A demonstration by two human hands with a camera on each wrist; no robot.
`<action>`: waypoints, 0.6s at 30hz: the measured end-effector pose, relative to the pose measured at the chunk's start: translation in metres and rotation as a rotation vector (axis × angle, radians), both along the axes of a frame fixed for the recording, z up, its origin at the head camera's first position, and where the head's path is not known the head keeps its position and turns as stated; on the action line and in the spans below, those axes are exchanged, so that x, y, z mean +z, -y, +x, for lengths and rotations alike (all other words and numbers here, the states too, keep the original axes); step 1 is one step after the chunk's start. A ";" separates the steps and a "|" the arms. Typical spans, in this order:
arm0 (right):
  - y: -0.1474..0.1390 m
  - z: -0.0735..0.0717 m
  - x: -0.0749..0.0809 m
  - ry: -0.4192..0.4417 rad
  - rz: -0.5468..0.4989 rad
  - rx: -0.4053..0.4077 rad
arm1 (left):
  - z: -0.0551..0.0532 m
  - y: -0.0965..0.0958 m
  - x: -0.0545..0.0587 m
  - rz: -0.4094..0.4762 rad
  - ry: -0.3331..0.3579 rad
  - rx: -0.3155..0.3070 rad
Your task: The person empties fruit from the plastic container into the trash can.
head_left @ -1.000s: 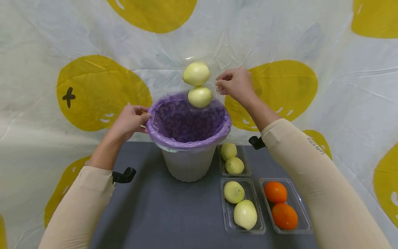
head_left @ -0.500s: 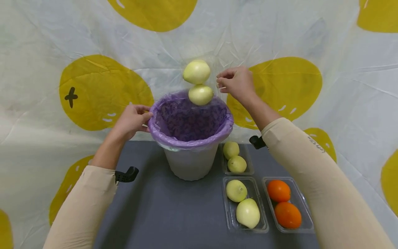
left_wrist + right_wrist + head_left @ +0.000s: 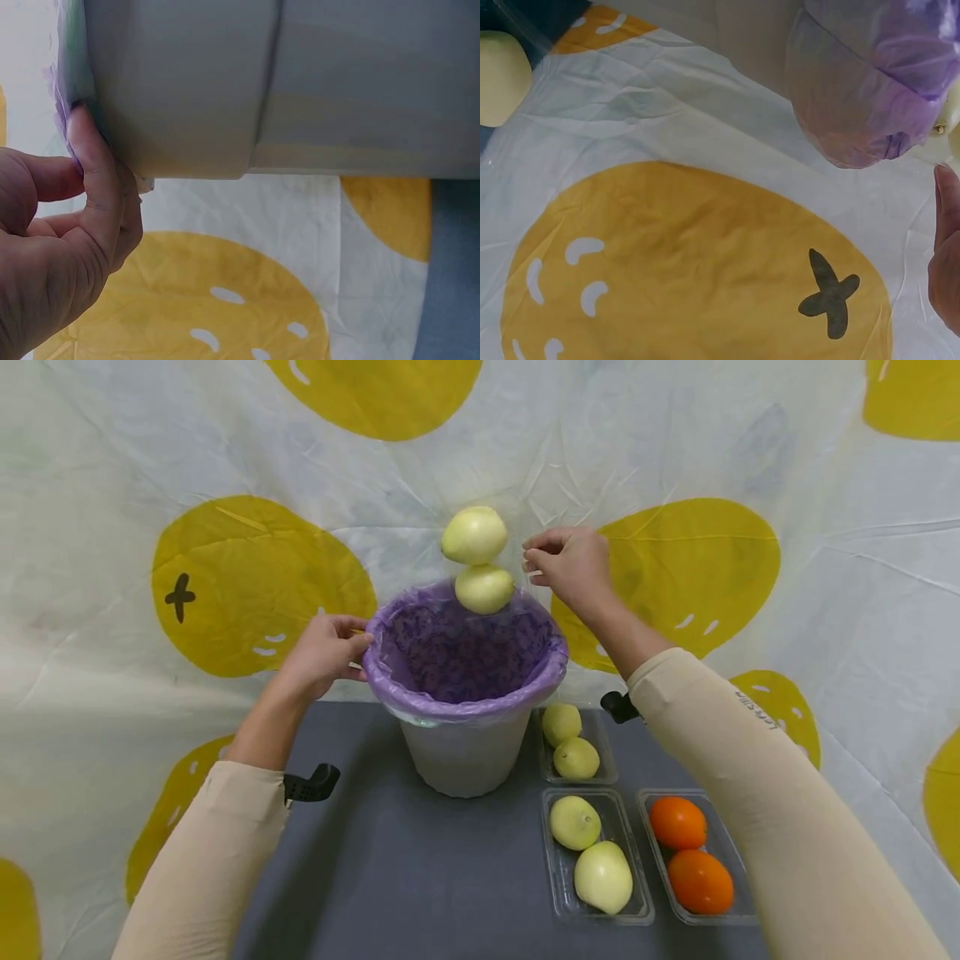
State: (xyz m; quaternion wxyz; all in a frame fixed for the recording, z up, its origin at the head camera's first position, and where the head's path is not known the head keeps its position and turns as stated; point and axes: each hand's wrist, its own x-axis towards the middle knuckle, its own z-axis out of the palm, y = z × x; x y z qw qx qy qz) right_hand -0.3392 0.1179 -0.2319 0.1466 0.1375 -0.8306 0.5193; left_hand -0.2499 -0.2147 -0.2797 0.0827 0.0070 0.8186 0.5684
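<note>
In the head view my left hand pinches the rim of a pale waste bin, which is lined with a purple plastic bag. Seen from the left wrist, thumb and fingers take the bag's folded edge at the rim. My right hand pinches the side of a clear plastic tray, barely visible against the backdrop. That tray is steeply tilted above the bin's far rim. Two pale yellow fruits, an upper one and a lower one, sit in it.
Right of the bin, the dark grey table bears a rear clear tray and a front clear tray, each with two pale yellow fruits. Beside them another tray holds two orange fruits. A patterned cloth hangs behind.
Bin, left hand and table trays sit slightly further right in the head view. The tilted tray, its two fruits and both hands' grips look nearly unchanged.
</note>
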 end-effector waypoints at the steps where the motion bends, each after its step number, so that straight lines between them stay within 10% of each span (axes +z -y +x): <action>1: 0.001 0.000 0.000 -0.007 0.003 -0.002 | 0.000 0.000 0.000 -0.001 -0.002 0.001; 18: 0.011 -0.002 -0.002 -0.085 0.102 -0.007 | 0.002 0.001 -0.001 0.003 0.001 0.003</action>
